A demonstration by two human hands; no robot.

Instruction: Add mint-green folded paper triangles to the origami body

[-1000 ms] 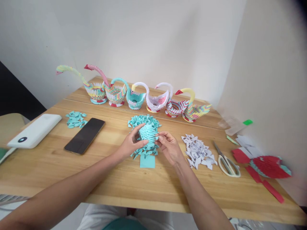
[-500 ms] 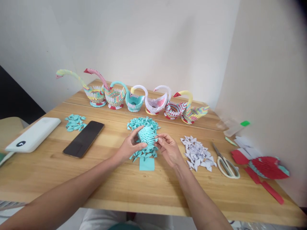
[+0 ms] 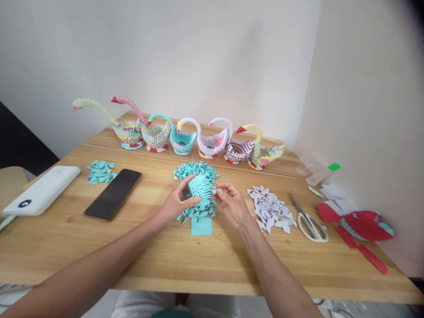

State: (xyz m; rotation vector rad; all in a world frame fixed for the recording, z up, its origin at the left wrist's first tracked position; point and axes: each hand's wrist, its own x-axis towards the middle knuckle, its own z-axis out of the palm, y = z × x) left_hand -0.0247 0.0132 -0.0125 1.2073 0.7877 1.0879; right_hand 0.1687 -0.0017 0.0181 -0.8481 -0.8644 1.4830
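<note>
My left hand (image 3: 180,198) is wrapped round the left side of a turquoise model of interlocked folded-paper pieces (image 3: 200,187), thumb at the front and fingers behind. At its right edge, my right hand (image 3: 231,201) pinches a small turquoise folded-paper piece (image 3: 214,190) between thumb and fingertips. Whether that piece touches the model is too small to tell. Behind the model lies a heap of loose turquoise pieces (image 3: 195,168), and more spread out below it. A flat turquoise paper square (image 3: 201,226) rests in front.
Several finished paper swans (image 3: 212,141) stand in a row at the back. To the left are a phone (image 3: 114,194), a white power bank (image 3: 43,190) and a small turquoise pile (image 3: 100,171). White pieces (image 3: 270,210), scissors (image 3: 309,223) and a red paper model (image 3: 366,224) lie right.
The whole view has shifted slightly. My right hand stays at the model's right edge, and the small turquoise piece in its fingertips shows more clearly. The left hand keeps its hold.
</note>
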